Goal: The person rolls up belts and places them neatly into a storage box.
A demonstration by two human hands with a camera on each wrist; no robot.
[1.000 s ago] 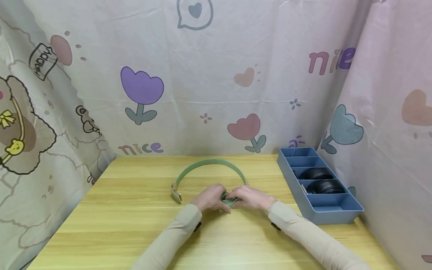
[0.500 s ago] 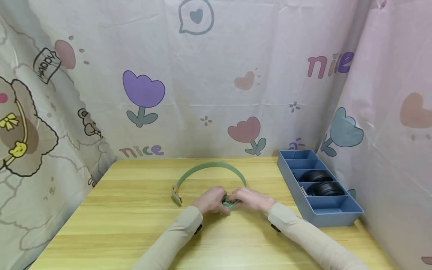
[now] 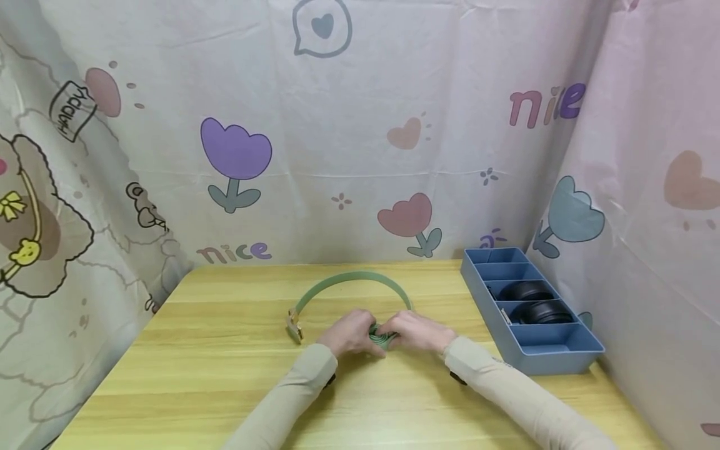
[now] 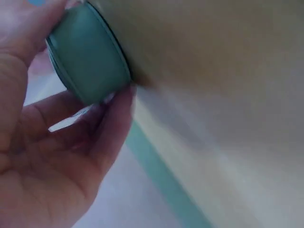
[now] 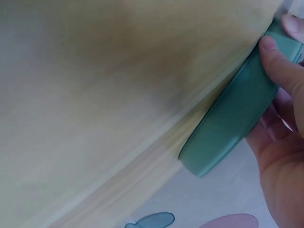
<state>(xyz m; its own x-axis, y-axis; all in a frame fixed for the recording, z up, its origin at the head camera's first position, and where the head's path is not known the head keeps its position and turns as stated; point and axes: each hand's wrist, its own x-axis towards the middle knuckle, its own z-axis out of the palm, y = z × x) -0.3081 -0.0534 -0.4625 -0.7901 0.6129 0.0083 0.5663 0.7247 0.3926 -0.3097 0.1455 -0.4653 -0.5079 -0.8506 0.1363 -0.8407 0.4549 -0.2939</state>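
Note:
A green belt (image 3: pixel 354 275) stands on its edge on the wooden table, arching away from the hands to a gold buckle (image 3: pixel 294 317) at its left end. Its other end is wound into a tight coil (image 3: pixel 382 340) between both hands. The left hand (image 3: pixel 350 332) grips the coil's left side, and in the left wrist view its thumb and fingers bracket the coil (image 4: pixel 90 54). From the right, the right hand (image 3: pixel 419 331) pinches the coil. The right wrist view shows the thumb of that hand pressed against the green strap (image 5: pixel 232 114).
At the table's right side stands a blue divided box (image 3: pixel 534 362). Rolled black belts (image 3: pixel 542 312) sit in two of its compartments. A printed curtain (image 3: pixel 326 206) hangs behind the wooden table (image 3: pixel 225 375) and along both sides.
Both hands stay around the coil with only slight finger movement. The belt's arch and buckle keep almost the same place; the whole view shifts slightly.

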